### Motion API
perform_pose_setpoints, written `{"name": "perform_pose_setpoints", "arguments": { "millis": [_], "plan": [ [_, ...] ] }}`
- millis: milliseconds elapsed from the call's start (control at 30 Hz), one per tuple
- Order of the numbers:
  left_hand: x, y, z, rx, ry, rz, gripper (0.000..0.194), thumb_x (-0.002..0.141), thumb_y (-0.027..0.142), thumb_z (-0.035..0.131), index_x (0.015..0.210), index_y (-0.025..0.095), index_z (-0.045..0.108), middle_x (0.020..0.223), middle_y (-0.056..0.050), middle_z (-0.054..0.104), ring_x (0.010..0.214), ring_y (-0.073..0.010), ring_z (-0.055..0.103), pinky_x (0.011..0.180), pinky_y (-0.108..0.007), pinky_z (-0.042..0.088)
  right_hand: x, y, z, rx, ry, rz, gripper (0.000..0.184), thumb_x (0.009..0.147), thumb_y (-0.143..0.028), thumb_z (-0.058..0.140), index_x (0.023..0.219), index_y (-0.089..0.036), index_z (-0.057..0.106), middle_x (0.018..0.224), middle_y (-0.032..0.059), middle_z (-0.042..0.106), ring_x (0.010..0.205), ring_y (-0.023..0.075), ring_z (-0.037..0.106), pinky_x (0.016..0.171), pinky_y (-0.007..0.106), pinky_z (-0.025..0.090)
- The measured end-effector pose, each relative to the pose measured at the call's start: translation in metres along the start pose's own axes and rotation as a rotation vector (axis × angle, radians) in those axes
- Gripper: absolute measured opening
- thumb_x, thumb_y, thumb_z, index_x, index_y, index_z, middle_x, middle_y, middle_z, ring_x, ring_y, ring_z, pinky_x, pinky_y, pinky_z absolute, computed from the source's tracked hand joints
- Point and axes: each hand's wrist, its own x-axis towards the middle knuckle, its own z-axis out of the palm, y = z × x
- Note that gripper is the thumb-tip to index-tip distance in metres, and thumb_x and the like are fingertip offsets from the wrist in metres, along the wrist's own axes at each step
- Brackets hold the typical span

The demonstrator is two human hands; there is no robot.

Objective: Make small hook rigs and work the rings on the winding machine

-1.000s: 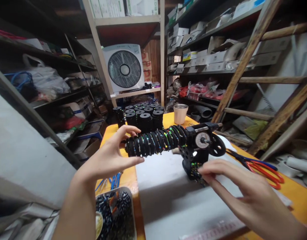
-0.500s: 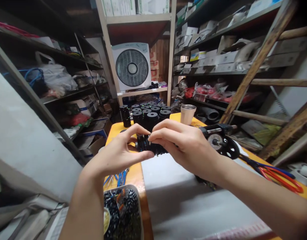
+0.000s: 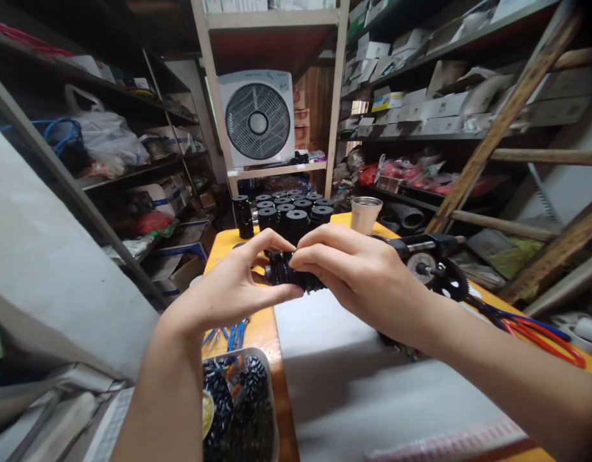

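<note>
A dark ribbed cylindrical piece (image 3: 278,268) lies sideways between my hands, above the front of the yellow table. My left hand (image 3: 238,276) curves around its left end, with the thumb below and the index finger over the top. Bent fingers of my right hand (image 3: 356,263) are pressed together at its upper side; what they pinch is too small and hidden to name. My right hand covers the right part of the piece. Behind it stand several black cylinders (image 3: 296,219) with flat round tops and a centre hole.
A tub (image 3: 267,357) of small black parts stands at the near left, beside blue-handled tools (image 3: 236,335). A metal shaft with a toothed wheel (image 3: 454,280) is on the right, near red loops (image 3: 549,340). A cup (image 3: 365,215) and box fan (image 3: 258,122) stand behind.
The view has shifted slightly. Both hands keep nearly the same hold on the ribbed piece; the left index fingertip and right fingertips are a little closer together.
</note>
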Motion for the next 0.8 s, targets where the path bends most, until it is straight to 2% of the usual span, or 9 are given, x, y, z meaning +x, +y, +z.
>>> {"name": "perform_pose_setpoints", "arguments": {
  "millis": [133, 200, 367, 600, 800],
  "plan": [
    [-0.004, -0.002, -0.002, 0.024, -0.022, -0.015, 0.050, 0.073, 0.040, 0.074, 0.113, 0.030, 0.045, 0.113, 0.002, 0.053, 0.106, -0.0177, 0.053, 0.088, -0.034, 0.048, 0.001, 0.003, -0.006, 0.055, -0.052, 0.005, 0.016, 0.091, -0.005, 0.047, 0.091, -0.005, 0.063, 0.093, 0.0100, 0.060, 0.081, 0.0111, 0.052, 0.071, 0.022, 0.042],
    [-0.004, -0.003, -0.002, 0.042, -0.021, 0.000, 0.051, 0.074, 0.035, 0.074, 0.115, 0.031, 0.045, 0.116, 0.003, 0.052, 0.110, -0.0170, 0.051, 0.093, -0.034, 0.046, 0.001, 0.003, -0.009, 0.039, -0.095, -0.020, 0.018, 0.090, -0.003, 0.045, 0.092, -0.004, 0.063, 0.092, 0.0109, 0.059, 0.081, 0.0121, 0.052, 0.070, 0.023, 0.042],
    [0.000, -0.007, -0.002, 0.061, 0.008, 0.053, 0.045, 0.077, 0.032, 0.071, 0.114, 0.030, 0.046, 0.112, 0.002, 0.053, 0.103, -0.0147, 0.053, 0.091, -0.032, 0.047, 0.002, 0.002, -0.013, -0.026, -0.151, -0.113, 0.023, 0.093, -0.005, 0.040, 0.091, -0.004, 0.063, 0.092, 0.0122, 0.060, 0.083, 0.0145, 0.052, 0.072, 0.027, 0.042],
    [-0.002, -0.009, -0.002, 0.032, -0.011, 0.018, 0.046, 0.077, 0.035, 0.071, 0.115, 0.031, 0.045, 0.112, 0.001, 0.053, 0.100, -0.0159, 0.052, 0.081, -0.031, 0.051, 0.002, 0.005, -0.013, -0.060, -0.165, -0.172, 0.024, 0.094, -0.007, 0.038, 0.092, -0.004, 0.062, 0.093, 0.0141, 0.060, 0.084, 0.0165, 0.052, 0.072, 0.029, 0.043],
    [-0.001, -0.008, -0.002, -0.003, -0.012, 0.026, 0.042, 0.079, 0.034, 0.069, 0.113, 0.030, 0.046, 0.111, 0.001, 0.053, 0.099, -0.0150, 0.053, 0.080, -0.029, 0.051, 0.003, 0.003, -0.013, -0.139, -0.173, -0.248, 0.029, 0.092, -0.002, 0.035, 0.086, -0.005, 0.063, 0.093, 0.0141, 0.061, 0.086, 0.0185, 0.053, 0.073, 0.032, 0.046]
  ]
}}
